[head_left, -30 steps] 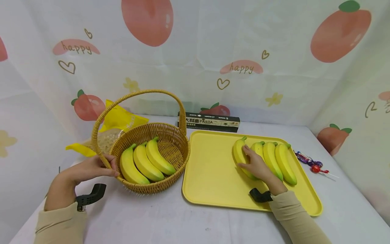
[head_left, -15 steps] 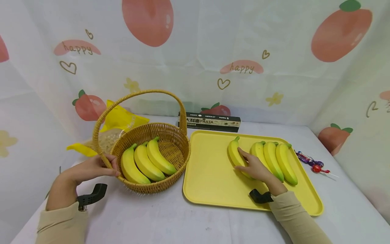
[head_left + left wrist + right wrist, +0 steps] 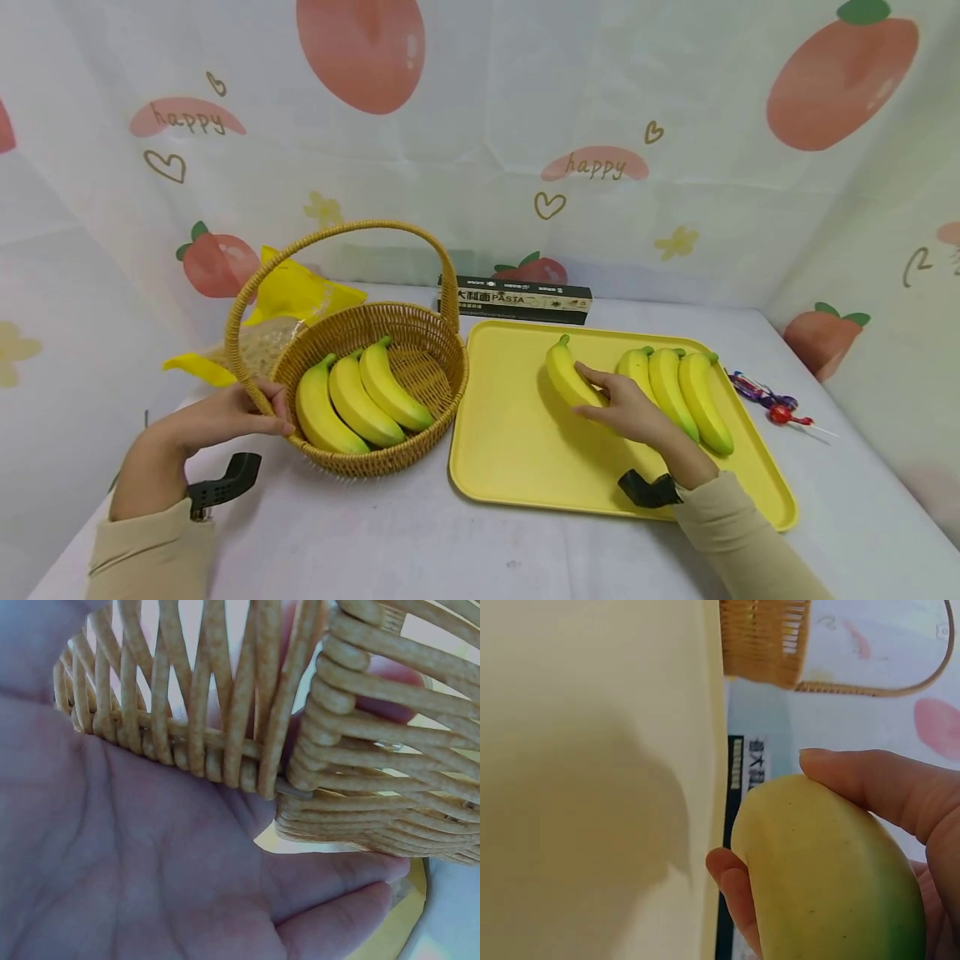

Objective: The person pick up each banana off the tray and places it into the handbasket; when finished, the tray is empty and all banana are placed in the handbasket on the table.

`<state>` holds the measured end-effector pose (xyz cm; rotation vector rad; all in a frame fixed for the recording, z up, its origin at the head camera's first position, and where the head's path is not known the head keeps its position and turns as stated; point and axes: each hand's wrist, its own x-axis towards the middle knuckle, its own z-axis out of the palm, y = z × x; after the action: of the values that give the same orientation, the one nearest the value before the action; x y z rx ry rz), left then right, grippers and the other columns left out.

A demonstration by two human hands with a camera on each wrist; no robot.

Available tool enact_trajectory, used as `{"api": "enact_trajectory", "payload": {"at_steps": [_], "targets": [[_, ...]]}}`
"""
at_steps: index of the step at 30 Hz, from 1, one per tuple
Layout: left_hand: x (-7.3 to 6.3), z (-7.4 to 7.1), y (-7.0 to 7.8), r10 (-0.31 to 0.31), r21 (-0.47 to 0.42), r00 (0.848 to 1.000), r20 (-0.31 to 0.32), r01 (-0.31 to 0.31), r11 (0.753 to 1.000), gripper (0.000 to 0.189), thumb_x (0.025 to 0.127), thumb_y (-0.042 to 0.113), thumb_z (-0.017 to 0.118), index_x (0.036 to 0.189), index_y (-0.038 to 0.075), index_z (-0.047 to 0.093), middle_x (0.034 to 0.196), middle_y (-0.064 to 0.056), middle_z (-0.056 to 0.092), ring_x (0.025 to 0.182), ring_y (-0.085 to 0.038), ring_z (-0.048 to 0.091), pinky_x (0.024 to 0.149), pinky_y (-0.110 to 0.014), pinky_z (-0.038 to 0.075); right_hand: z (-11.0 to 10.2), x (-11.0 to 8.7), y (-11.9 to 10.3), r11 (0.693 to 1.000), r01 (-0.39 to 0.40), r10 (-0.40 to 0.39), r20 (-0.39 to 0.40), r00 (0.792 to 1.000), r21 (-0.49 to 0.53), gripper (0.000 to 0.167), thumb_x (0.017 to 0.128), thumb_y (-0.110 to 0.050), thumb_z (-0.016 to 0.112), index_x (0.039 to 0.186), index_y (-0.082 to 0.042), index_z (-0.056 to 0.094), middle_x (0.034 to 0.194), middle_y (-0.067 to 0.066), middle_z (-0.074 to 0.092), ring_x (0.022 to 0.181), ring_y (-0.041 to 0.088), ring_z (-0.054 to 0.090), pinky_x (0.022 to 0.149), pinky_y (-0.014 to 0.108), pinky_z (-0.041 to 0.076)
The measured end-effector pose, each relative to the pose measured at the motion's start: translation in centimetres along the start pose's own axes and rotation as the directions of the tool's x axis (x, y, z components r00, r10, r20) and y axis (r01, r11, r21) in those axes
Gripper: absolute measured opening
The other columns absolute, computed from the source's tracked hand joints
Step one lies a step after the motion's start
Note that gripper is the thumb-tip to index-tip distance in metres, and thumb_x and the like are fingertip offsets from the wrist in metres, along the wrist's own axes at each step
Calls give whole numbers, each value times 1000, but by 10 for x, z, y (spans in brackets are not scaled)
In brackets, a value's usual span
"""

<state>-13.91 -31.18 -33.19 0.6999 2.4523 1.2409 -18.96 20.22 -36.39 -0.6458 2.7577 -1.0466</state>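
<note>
A wicker basket (image 3: 375, 467) with a tall arched handle stands on the left, with three bananas (image 3: 360, 400) lying side by side in it. My left hand (image 3: 232, 412) grips the basket where the handle meets the rim; the left wrist view has woven cane (image 3: 225, 750) across the palm. Over the yellow tray (image 3: 510, 475), my right hand (image 3: 630, 408) holds a banana (image 3: 567, 375) between thumb and fingers, stem pointing away. In the right wrist view this banana (image 3: 825, 870) fills the grip, and a shadow falls on the tray. Three more bananas (image 3: 675, 396) lie in a row at the tray's right.
A black pasta box (image 3: 517, 300) lies behind the tray. Behind the basket slumps a yellow bag (image 3: 307, 296) with a see-through part. Wrapped candies (image 3: 757, 390) and a red lollipop (image 3: 783, 415) lie right of the tray. A printed cloth hangs at the back.
My right hand has drawn its banana leftward, away from the row of three, and it now looks raised off the tray. The left hand keeps its hold on the basket.
</note>
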Motion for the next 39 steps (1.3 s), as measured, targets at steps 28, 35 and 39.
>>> {"api": "enact_trajectory", "payload": {"at_steps": [28,35,39], "targets": [[-4,-2,11,-268,121,959,-96,279,953,61,86,32,65,138,9,42,140,-30,37,124,-46,36,90,-60,38,16,26,-104,957,291,-285,225,932,8,61,87,-24,66,139,-3,42,96,5,64,65,4,44,63,18,39],[-3,-2,13,-280,115,951,-127,295,949,66,85,33,66,139,6,40,141,-31,35,125,-47,35,91,-63,35,28,46,-130,927,371,-336,310,890,-61,59,87,-24,66,138,-6,43,68,-6,45,58,3,37,58,17,32],[-2,-2,13,-284,116,950,-129,299,947,69,84,33,67,140,4,39,142,-31,34,126,-48,34,93,-63,34,33,63,-147,906,413,-356,363,861,-90,59,87,-23,66,138,-6,42,71,-2,53,59,5,36,59,18,31]]}}
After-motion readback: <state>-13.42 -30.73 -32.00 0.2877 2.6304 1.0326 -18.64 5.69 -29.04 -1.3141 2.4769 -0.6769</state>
